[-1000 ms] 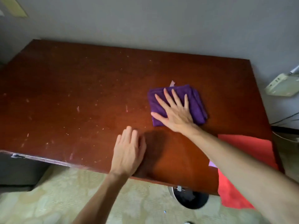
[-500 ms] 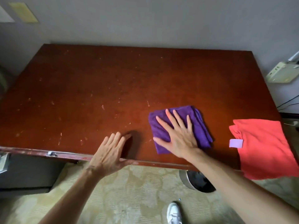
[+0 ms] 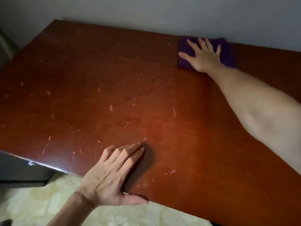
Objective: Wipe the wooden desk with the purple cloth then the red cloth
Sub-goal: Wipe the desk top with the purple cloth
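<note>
The reddish-brown wooden desk (image 3: 101, 75) fills most of the view, its top flecked with pale scratches and specks. A folded purple cloth (image 3: 228, 53) lies at the desk's far edge against the wall, right of centre. My right hand (image 3: 202, 56) presses flat on it with fingers spread, arm stretched across the desk. My left hand (image 3: 112, 176) rests flat on the near edge, fingers together on the top, thumb along the rim. The red cloth is out of view.
A grey wall (image 3: 162, 13) runs right behind the desk's far edge. Pale patterned carpet (image 3: 40, 204) shows below the near edge at the lower left. A dark desk side panel (image 3: 16, 167) sits under the left corner.
My right hand has pushed the purple cloth from the near middle of the desk to the far edge. My view leaned in; the red cloth dropped out of frame. My left hand settled on the near edge.
</note>
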The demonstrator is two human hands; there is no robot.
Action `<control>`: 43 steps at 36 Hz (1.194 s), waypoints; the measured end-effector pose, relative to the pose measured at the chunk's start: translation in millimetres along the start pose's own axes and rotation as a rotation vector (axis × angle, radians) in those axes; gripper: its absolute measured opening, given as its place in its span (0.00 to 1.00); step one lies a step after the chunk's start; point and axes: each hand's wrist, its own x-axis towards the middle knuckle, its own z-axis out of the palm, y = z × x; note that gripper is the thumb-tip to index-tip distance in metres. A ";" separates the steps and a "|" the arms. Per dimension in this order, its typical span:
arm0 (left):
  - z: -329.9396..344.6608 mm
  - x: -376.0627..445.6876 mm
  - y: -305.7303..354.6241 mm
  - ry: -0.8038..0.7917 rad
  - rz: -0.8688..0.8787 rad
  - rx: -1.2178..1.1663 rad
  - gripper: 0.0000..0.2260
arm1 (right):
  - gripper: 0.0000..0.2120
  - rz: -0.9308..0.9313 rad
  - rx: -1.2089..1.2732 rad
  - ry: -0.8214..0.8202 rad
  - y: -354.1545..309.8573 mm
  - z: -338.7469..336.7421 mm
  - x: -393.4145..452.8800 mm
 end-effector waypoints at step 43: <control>-37.3 -61.7 -148.5 -0.051 0.289 0.072 0.35 | 0.37 0.010 -0.024 0.059 -173.1 56.8 -198.9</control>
